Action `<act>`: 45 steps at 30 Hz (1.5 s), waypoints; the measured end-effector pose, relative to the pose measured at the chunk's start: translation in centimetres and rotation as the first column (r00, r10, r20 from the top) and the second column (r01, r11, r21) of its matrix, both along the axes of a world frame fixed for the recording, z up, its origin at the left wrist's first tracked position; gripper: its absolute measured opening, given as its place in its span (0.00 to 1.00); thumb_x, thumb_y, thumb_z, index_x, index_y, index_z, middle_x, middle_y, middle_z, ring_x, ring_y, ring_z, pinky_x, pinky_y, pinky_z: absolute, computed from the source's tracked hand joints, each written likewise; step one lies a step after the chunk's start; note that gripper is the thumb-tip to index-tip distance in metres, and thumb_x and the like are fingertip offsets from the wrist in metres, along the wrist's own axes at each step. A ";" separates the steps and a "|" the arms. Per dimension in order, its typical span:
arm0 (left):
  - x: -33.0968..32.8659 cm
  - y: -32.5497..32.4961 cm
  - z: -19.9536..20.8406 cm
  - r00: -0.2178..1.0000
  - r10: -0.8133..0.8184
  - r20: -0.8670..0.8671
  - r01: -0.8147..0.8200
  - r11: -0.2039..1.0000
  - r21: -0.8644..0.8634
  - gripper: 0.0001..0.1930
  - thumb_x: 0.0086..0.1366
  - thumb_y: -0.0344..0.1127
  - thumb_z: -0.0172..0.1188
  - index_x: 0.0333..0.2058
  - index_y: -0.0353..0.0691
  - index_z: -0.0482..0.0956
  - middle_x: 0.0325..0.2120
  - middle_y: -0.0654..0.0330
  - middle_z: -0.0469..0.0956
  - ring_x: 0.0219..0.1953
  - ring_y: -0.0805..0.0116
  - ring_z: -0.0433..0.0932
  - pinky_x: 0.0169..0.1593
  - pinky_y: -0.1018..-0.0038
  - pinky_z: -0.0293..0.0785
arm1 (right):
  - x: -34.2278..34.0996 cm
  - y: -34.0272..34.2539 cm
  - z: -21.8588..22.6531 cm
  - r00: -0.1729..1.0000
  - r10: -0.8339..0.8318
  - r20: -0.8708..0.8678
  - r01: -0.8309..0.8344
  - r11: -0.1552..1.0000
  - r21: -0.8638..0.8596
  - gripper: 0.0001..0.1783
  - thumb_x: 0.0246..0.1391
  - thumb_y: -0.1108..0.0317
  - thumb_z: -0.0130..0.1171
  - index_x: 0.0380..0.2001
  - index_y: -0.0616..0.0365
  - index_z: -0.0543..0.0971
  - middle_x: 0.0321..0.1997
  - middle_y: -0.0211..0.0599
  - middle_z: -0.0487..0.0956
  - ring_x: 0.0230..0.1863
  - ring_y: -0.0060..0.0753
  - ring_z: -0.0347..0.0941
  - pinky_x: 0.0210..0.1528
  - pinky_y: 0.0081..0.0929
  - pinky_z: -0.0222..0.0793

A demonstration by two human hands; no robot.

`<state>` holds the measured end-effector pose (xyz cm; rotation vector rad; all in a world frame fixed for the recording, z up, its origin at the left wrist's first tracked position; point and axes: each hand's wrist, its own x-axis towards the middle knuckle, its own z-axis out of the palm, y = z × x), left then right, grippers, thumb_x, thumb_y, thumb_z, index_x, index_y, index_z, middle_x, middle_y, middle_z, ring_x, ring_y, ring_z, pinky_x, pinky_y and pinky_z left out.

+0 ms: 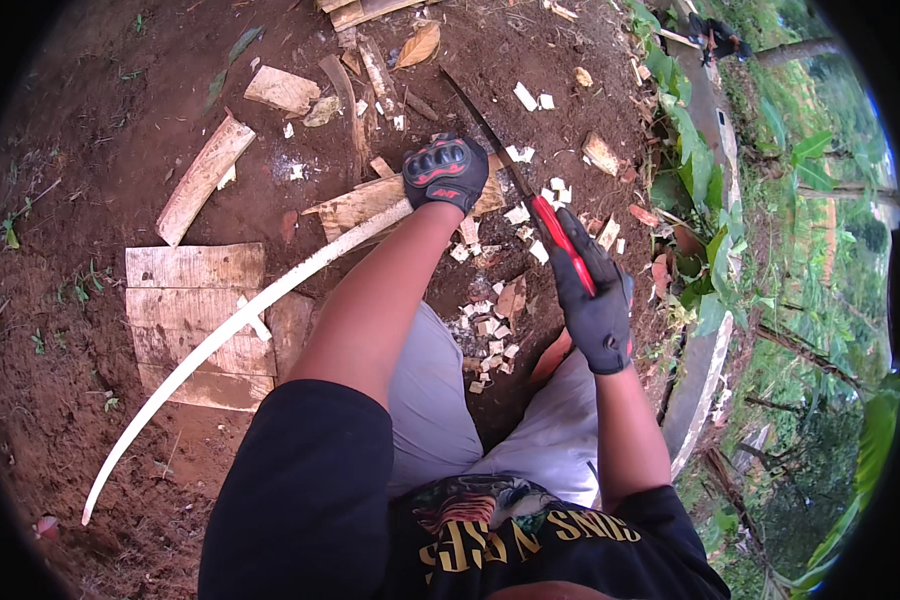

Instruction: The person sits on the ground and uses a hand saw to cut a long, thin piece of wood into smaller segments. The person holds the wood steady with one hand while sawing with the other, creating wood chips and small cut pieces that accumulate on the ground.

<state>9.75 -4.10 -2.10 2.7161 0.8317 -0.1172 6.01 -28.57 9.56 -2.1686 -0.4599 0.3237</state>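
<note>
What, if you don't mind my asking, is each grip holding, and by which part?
The right grip holds a bladed tool by its red handle; the left grip is closed on a long pale pole near its far end.

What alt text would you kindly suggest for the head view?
A person's black-gloved left hand grips a long pale stick while the gloved right hand holds a red-handled blade. Small pale pieces lie scattered on brown soil.

Left grip [448, 172] gloved, clenched, left forearm [390, 290] reaching forward, right grip [591, 298] gloved, curled closed, right forearm [632, 435] less extended
</note>
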 end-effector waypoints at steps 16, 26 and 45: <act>-0.2 0.3 -0.4 0.998 -0.034 0.058 0.030 0.998 0.059 0.20 0.70 0.46 0.52 0.32 0.46 0.92 0.34 0.49 0.89 0.37 0.47 0.90 0.45 0.51 0.82 | -1.6 -3.5 4.2 0.975 -0.088 -0.206 0.080 0.996 -0.045 0.22 0.69 0.67 0.65 0.64 0.56 0.83 0.61 0.49 0.87 0.58 0.43 0.87 0.59 0.36 0.81; 0.1 0.7 -0.6 0.999 -0.030 -0.043 0.032 0.998 0.056 0.19 0.70 0.46 0.52 0.34 0.46 0.92 0.37 0.50 0.89 0.37 0.46 0.89 0.42 0.51 0.83 | -2.2 -4.6 4.1 0.947 -0.127 -0.294 0.107 0.991 -0.084 0.24 0.70 0.64 0.64 0.66 0.55 0.81 0.60 0.48 0.87 0.53 0.41 0.88 0.56 0.37 0.82; 0.3 0.6 -1.1 0.999 -0.027 -0.019 0.028 0.995 0.101 0.21 0.70 0.48 0.53 0.37 0.44 0.93 0.37 0.49 0.89 0.38 0.46 0.89 0.41 0.52 0.83 | -6.3 -8.3 8.5 0.929 -0.163 -0.331 0.136 0.985 -0.102 0.24 0.68 0.68 0.65 0.66 0.59 0.81 0.59 0.51 0.87 0.58 0.46 0.86 0.61 0.38 0.80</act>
